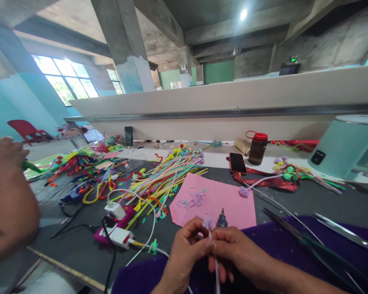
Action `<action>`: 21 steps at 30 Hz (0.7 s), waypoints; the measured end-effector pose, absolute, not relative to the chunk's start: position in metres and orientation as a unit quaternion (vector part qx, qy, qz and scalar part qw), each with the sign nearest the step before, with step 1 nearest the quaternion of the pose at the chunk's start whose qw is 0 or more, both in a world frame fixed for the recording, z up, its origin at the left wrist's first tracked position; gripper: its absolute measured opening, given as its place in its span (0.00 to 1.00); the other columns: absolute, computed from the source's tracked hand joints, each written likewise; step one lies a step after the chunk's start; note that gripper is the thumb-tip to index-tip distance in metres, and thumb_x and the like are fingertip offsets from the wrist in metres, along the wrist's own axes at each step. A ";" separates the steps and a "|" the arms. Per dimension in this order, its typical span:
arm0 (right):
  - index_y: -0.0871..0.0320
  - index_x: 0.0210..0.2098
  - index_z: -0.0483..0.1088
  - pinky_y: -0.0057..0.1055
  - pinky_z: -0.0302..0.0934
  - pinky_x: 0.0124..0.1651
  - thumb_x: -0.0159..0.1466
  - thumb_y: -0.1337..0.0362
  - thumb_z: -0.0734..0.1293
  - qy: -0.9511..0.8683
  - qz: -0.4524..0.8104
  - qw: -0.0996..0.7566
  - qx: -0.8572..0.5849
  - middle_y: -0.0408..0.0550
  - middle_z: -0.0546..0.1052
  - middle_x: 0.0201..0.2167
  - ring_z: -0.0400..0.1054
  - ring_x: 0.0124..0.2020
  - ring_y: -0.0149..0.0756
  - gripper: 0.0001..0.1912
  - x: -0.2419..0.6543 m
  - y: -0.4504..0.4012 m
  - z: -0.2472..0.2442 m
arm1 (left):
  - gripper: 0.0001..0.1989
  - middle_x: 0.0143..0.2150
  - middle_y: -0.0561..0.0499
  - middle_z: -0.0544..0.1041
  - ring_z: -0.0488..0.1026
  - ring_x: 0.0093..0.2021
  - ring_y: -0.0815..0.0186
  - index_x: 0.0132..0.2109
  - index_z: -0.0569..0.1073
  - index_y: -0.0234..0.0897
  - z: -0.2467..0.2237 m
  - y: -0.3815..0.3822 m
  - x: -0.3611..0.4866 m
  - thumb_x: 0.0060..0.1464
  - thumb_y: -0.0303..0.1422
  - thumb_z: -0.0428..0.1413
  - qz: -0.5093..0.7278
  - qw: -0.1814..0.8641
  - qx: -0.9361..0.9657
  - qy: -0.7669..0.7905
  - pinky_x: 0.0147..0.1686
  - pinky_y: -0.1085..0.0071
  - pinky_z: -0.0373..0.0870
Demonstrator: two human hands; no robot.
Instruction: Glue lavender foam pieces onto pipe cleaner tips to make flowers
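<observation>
A lilac pipe-cleaner flower (207,222) stands upright on a pale stem, close in front of me. My left hand (185,249) pinches it just under the bloom, thumb and forefinger closed. My right hand (237,247) is closed on the same stem from the other side, its fingertips meeting the left thumb. Behind the right fingers, the dark tip of what looks like a glue gun (222,220) points up; its body is hidden, and I cannot tell whether the hand touches it. Beyond lies a pink sheet (223,200) with small lilac clippings (196,199) and another lilac flower (244,191).
Bundled pipe cleaners (168,175), scissors (102,190) and a power strip (119,230) with cables are left. Pliers (294,234) and metal shears (343,232) lie right, near a phone (237,163), bottle (257,151) and kettle (340,147). Another person's arm (10,196) reaches in at far left.
</observation>
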State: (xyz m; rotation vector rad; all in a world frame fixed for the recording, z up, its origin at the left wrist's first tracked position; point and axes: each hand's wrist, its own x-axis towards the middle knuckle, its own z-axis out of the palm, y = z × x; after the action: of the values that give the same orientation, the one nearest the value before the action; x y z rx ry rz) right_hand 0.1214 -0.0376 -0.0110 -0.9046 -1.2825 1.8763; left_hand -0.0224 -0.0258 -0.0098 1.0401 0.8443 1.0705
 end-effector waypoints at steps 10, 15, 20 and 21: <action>0.62 0.31 0.68 0.19 0.46 0.17 0.60 0.53 0.61 -0.530 0.706 0.338 -0.327 0.39 0.69 0.17 0.57 0.13 0.21 0.16 0.128 -0.032 -0.020 | 0.11 0.17 0.56 0.67 0.61 0.20 0.72 0.33 0.75 0.33 -0.004 -0.025 -0.022 0.42 0.35 0.61 0.470 0.672 0.445 0.361 0.25 0.75 0.59; 0.63 0.32 0.68 0.19 0.48 0.18 0.60 0.55 0.62 -0.538 0.706 0.329 -0.324 0.40 0.68 0.18 0.57 0.13 0.21 0.15 0.129 -0.032 -0.016 | 0.10 0.16 0.55 0.66 0.59 0.18 0.72 0.28 0.74 0.33 0.001 -0.026 -0.019 0.40 0.35 0.61 0.466 0.687 0.435 0.349 0.23 0.74 0.56; 0.63 0.32 0.68 0.18 0.48 0.17 0.60 0.54 0.62 -0.539 0.706 0.321 -0.329 0.40 0.68 0.17 0.57 0.13 0.21 0.16 0.129 -0.033 -0.012 | 0.09 0.17 0.56 0.66 0.58 0.18 0.73 0.27 0.73 0.33 0.000 -0.026 -0.020 0.39 0.34 0.62 0.457 0.689 0.436 0.355 0.22 0.74 0.53; 0.64 0.32 0.68 0.18 0.48 0.17 0.60 0.55 0.62 -0.535 0.710 0.322 -0.325 0.40 0.68 0.17 0.57 0.13 0.21 0.15 0.130 -0.033 -0.013 | 0.09 0.18 0.56 0.66 0.58 0.18 0.73 0.27 0.73 0.33 0.000 -0.026 -0.020 0.39 0.34 0.62 0.457 0.688 0.439 0.354 0.22 0.74 0.53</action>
State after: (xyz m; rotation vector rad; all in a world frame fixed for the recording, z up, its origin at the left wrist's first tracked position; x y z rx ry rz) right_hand 0.1298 -0.0329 -0.0127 -0.8542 -1.4037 1.8653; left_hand -0.0205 -0.0258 -0.0003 0.9826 0.7922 1.0226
